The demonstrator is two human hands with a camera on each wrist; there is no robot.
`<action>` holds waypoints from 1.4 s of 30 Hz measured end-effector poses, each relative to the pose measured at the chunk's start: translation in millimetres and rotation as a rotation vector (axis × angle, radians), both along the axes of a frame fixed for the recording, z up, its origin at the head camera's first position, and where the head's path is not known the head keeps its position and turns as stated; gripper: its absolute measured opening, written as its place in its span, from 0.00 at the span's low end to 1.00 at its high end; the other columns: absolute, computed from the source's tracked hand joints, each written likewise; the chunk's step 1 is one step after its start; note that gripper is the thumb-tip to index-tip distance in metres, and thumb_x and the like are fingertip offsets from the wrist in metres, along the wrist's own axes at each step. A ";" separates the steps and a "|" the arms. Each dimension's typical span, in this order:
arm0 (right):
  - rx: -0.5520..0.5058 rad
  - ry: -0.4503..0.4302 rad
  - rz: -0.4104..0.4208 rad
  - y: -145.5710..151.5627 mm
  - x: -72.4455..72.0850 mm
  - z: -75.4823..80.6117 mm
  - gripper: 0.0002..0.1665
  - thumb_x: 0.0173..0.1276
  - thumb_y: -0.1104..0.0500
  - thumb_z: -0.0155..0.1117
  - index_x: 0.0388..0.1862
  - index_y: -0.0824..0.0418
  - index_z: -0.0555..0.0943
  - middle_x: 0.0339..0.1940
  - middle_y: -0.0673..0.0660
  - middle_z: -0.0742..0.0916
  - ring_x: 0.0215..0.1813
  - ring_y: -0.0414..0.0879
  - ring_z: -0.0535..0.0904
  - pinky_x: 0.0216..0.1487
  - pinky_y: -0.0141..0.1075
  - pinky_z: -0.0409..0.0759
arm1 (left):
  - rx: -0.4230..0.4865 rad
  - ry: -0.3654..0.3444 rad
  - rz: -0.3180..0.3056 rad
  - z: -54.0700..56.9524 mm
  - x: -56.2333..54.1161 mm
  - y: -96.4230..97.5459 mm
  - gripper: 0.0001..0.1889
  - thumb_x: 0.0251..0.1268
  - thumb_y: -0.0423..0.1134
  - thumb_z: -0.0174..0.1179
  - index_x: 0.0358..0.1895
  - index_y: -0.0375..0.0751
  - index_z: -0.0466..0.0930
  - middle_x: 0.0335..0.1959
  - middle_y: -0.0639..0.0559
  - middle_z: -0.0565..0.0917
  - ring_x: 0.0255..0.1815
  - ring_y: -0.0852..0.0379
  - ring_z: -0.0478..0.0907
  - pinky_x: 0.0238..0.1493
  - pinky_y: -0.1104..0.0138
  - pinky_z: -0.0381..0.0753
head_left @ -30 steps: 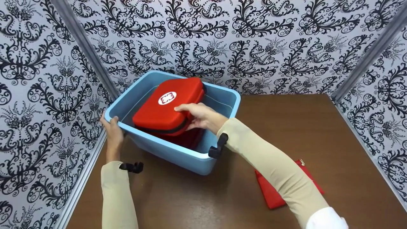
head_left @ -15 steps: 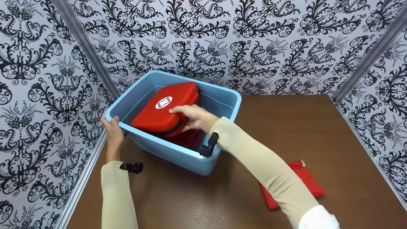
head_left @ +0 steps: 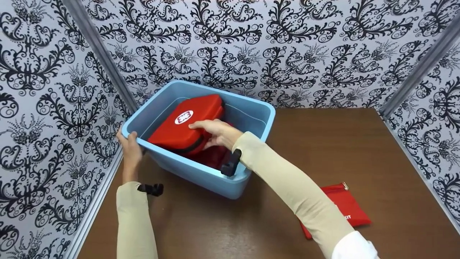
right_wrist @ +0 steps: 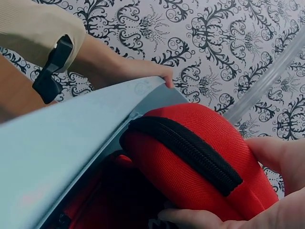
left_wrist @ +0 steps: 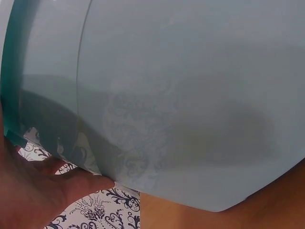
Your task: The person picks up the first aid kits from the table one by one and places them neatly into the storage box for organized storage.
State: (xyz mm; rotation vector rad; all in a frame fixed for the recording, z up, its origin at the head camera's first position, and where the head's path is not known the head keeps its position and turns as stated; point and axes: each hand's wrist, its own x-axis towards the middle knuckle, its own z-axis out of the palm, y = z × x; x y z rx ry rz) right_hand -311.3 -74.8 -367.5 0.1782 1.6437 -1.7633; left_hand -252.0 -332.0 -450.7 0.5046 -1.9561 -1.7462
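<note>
My right hand point(head_left: 217, 133) grips a red first aid case point(head_left: 201, 108) by its near right side, thumb on top and fingers below. The case, with a white round emblem and a black zipper point(right_wrist: 190, 152), sits tilted inside a light blue plastic tub point(head_left: 201, 167). Beneath it, more red fabric point(right_wrist: 90, 200) lies in the tub, mostly hidden. At the tub's left corner, my left hand point(head_left: 130, 149) holds the rim, thumb over the edge. The left wrist view shows that hand point(left_wrist: 43, 195) against the tub's outer wall point(left_wrist: 190, 95).
A flat red pouch point(head_left: 346, 205) with white lettering and a metal clip lies on the brown table point(head_left: 323, 144), partly behind my right forearm. Patterned walls point(head_left: 230, 43) stand close behind and left of the tub.
The red case has sunk lower and slightly left into the tub with my right hand. My left hand stays on the rim. More of the pouch shows as the right forearm shifts left.
</note>
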 end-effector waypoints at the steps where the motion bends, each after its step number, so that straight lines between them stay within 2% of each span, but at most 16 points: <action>1: 0.004 0.002 0.000 -1.0 -0.6 0.1 0.38 0.62 0.57 0.73 0.69 0.60 0.67 0.64 0.60 0.81 0.59 0.55 0.82 0.60 0.58 0.81 | -0.002 -0.001 -0.004 0.0 -0.2 -0.1 0.32 0.76 0.41 0.34 0.80 0.42 0.42 0.81 0.37 0.52 0.78 0.43 0.54 0.82 0.58 0.50; 8: 0.046 0.011 0.063 -5.7 -5.7 -2.0 0.39 0.63 0.54 0.73 0.70 0.62 0.67 0.66 0.60 0.78 0.61 0.58 0.81 0.61 0.61 0.79 | -0.013 0.052 0.025 -0.6 -2.5 0.7 0.32 0.74 0.37 0.35 0.79 0.36 0.43 0.81 0.36 0.52 0.79 0.44 0.53 0.81 0.62 0.50; 12: 0.113 0.018 0.129 -2.7 -6.8 -1.7 0.36 0.64 0.50 0.72 0.67 0.60 0.70 0.63 0.59 0.80 0.57 0.58 0.83 0.54 0.55 0.85 | -0.006 0.038 0.023 -0.4 -1.1 0.6 0.32 0.74 0.37 0.35 0.79 0.38 0.43 0.80 0.35 0.53 0.78 0.44 0.54 0.81 0.61 0.51; 15: 0.144 0.018 0.192 1.1 -10.0 -0.8 0.37 0.66 0.47 0.70 0.68 0.59 0.69 0.66 0.60 0.78 0.61 0.62 0.81 0.53 0.52 0.86 | -0.004 0.032 0.024 -0.8 -1.6 0.8 0.32 0.74 0.38 0.35 0.80 0.39 0.43 0.80 0.35 0.53 0.78 0.43 0.55 0.82 0.60 0.50; 18: 0.174 0.026 0.227 5.2 -15.9 1.6 0.39 0.67 0.45 0.68 0.70 0.59 0.65 0.70 0.65 0.74 0.67 0.68 0.75 0.57 0.53 0.83 | -0.010 0.021 0.026 -0.9 -2.4 1.0 0.32 0.75 0.39 0.35 0.80 0.41 0.43 0.80 0.36 0.54 0.78 0.43 0.55 0.82 0.60 0.51; 23: 0.282 0.073 0.247 10.9 -24.9 5.8 0.40 0.71 0.42 0.63 0.73 0.59 0.61 0.71 0.74 0.73 0.69 0.70 0.72 0.63 0.58 0.79 | -0.006 0.021 0.023 -1.5 -4.2 -1.1 0.32 0.75 0.39 0.35 0.80 0.42 0.43 0.81 0.37 0.53 0.79 0.44 0.54 0.82 0.60 0.50; 29: 0.365 0.086 0.281 11.4 -29.7 -2.1 0.44 0.70 0.38 0.61 0.74 0.59 0.60 0.67 0.75 0.76 0.64 0.70 0.78 0.55 0.56 0.84 | 0.011 0.011 0.011 -3.9 -3.1 -2.1 0.31 0.76 0.38 0.34 0.80 0.43 0.42 0.82 0.38 0.51 0.79 0.42 0.55 0.82 0.58 0.50; 32: 0.367 0.074 0.263 10.3 -31.8 -7.3 0.44 0.70 0.38 0.61 0.74 0.59 0.60 0.67 0.74 0.77 0.63 0.70 0.78 0.53 0.56 0.84 | 0.007 0.018 0.002 -3.9 -3.3 -1.5 0.32 0.76 0.39 0.34 0.80 0.42 0.42 0.82 0.37 0.50 0.80 0.42 0.54 0.82 0.58 0.50; 36: 0.333 0.068 0.230 7.4 -33.2 -12.0 0.40 0.71 0.43 0.62 0.73 0.61 0.61 0.66 0.71 0.78 0.63 0.70 0.78 0.55 0.57 0.83 | -0.013 0.026 -0.007 -2.3 -2.8 0.4 0.32 0.76 0.40 0.34 0.80 0.41 0.42 0.81 0.36 0.51 0.80 0.42 0.53 0.82 0.59 0.49; 42: 0.354 0.053 0.250 2.9 -33.8 -16.6 0.38 0.72 0.47 0.63 0.72 0.59 0.60 0.67 0.67 0.78 0.61 0.68 0.80 0.56 0.56 0.83 | -0.011 0.023 -0.007 -1.8 -0.2 -1.5 0.32 0.76 0.41 0.34 0.80 0.41 0.41 0.81 0.36 0.50 0.80 0.43 0.53 0.83 0.58 0.49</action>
